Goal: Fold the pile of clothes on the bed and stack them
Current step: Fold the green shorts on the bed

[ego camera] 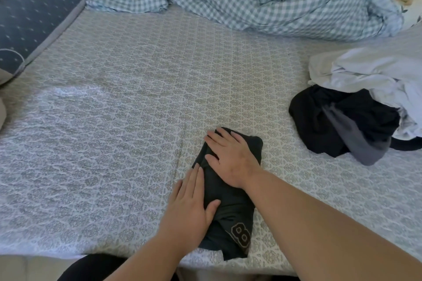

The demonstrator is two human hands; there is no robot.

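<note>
Both hands lie flat, fingers straight, gripping nothing: the left hand [190, 203] and right hand [230, 157] press the folded black shorts [230, 198] near the bed's [114, 121] front edge. Smooth outward evenly, squaring edges, before reaching for the unfolded pile [356, 107] at right.

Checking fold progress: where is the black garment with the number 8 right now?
In the head view, the black garment lies low centre on the bed sheet, under the left hand and right hand.
</note>
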